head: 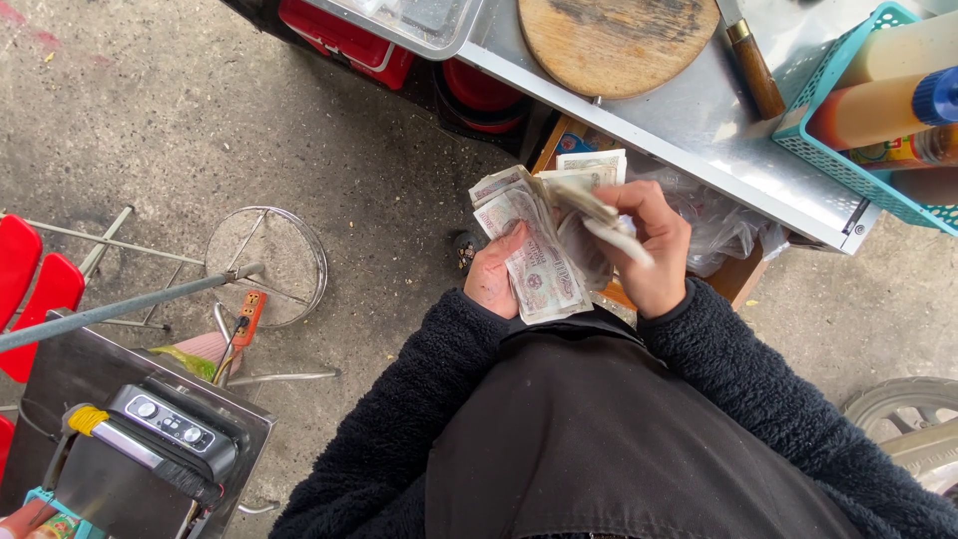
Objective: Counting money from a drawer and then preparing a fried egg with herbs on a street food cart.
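Grey concrete floor [329,130] below, steel counter [699,120] with round wooden board [614,40] ahead; left hand [494,274] clasps a fanned stack of banknotes [539,269] at chest height, right hand [654,245] pinching several folded notes off its top edge.

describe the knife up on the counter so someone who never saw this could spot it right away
Start at the steel counter along the top right. Between the round wooden board and the teal basket of bottles lies the knife, blade running off the top edge. Its brown wooden handle with a brass collar sets it apart: nothing else there is slim and dark brown.
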